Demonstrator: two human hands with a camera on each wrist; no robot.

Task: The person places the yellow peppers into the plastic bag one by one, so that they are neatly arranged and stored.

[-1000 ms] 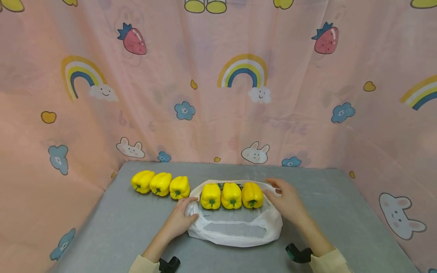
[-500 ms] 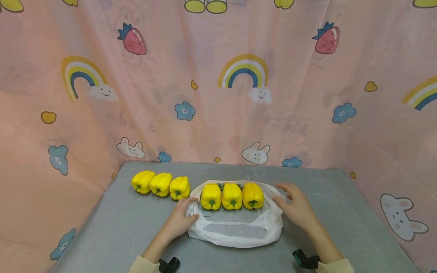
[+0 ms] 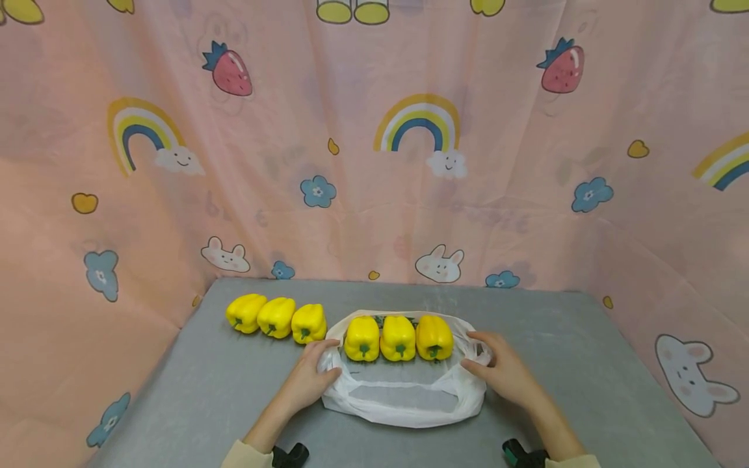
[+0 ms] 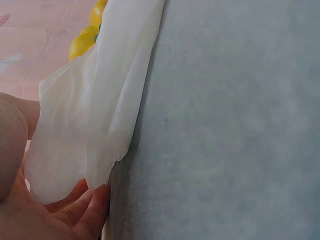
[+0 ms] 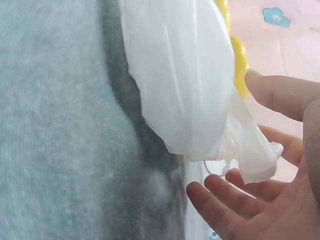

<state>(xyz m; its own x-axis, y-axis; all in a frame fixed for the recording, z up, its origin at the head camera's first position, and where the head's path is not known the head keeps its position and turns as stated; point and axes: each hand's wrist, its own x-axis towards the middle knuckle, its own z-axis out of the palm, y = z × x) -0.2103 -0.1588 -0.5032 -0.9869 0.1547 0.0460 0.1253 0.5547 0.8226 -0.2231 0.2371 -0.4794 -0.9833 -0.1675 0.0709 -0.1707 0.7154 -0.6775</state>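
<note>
A white plastic bag point(image 3: 404, 413) stands wide-mouthed on the grey table, its rim rolled outward. Inside, a row of yellow bell peppers point(image 3: 398, 338) fills the far half of the mouth, stems toward me. My left hand point(image 3: 307, 377) rests at the bag's left rim, thumb and fingers apart; in the left wrist view the plastic hangs between them. At the right rim is my right hand point(image 3: 506, 374), index finger over the edge and thumb lower down. The right wrist view shows its fingers point(image 5: 235, 200) spread loosely beside a crumpled corner of the bag.
Left of the bag, 3 more yellow bell peppers point(image 3: 276, 317) lie in a slanting row on the grey table point(image 3: 205, 390), the nearest one close to the bag's rim. A pink printed curtain point(image 3: 351, 214) encloses the back and sides.
My right hand has let go of the far right rim, moved away a little, then come back to the rim lower and nearer me. The left hand and the peppers have stayed put.
</note>
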